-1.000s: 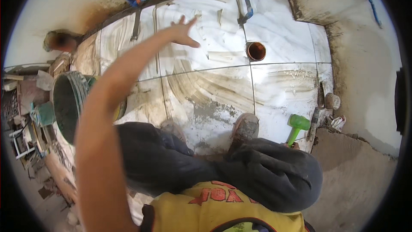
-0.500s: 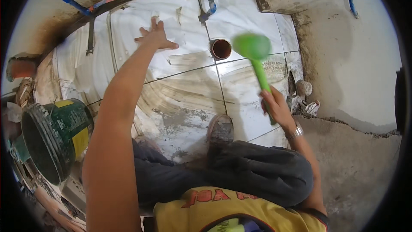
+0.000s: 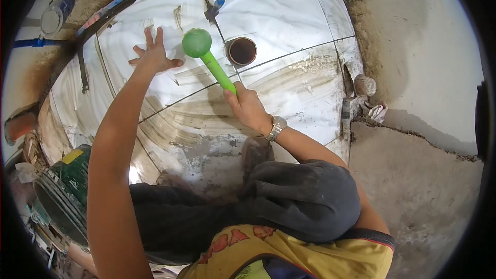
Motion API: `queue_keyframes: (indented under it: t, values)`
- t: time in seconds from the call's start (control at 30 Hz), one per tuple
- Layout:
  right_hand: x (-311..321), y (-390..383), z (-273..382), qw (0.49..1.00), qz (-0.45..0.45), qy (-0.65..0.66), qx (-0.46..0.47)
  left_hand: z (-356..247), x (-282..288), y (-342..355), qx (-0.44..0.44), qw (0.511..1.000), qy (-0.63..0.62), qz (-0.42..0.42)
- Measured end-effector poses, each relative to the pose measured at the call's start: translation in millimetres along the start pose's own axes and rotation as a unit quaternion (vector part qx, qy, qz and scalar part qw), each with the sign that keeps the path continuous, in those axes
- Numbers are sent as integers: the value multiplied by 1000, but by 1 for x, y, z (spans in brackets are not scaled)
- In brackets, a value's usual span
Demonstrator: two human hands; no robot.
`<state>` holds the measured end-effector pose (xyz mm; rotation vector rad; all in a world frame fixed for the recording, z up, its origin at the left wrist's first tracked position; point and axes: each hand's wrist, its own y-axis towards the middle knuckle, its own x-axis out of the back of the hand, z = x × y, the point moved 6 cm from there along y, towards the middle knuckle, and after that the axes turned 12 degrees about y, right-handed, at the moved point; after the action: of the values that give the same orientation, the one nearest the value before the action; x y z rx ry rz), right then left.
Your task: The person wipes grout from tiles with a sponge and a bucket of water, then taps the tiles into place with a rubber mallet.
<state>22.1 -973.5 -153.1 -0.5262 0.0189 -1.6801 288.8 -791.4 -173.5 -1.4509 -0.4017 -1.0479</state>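
Observation:
My left hand rests with fingers spread on a white, grout-smeared floor tile. My right hand is wrapped round the handle of a green rubber mallet, whose head hangs over the tile just right of my left hand. A round brown pipe opening sits in the tile to the right of the mallet head, beside the crossing of two tile joints. My dark-trousered legs and shoes are below the hands.
A dirty green bucket lies at the lower left near scattered debris. Blue pipes run along the wall and floor edge. A rough concrete patch is at the right, with rubble beside the tile edge and a pale wall.
My right hand and the mallet came up from the lower right and have swung left, toward my left hand. My left hand stayed spread on the tile as the view shifted.

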Motion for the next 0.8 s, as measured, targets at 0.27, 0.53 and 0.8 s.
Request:
queue_keyframes:
  t: [0.27,0.53,0.8]
  values:
    - [2,8,3,999,-20,-14,41,-3,3,-3,-19,1000,-5,-14]
    - [3,11,3,998,-19,-23,59,-1,3,-1,-6,1000,10,-12]
    - [1,10,-8,996,-34,-27,73,-10,10,-10,7,1000,4,14]
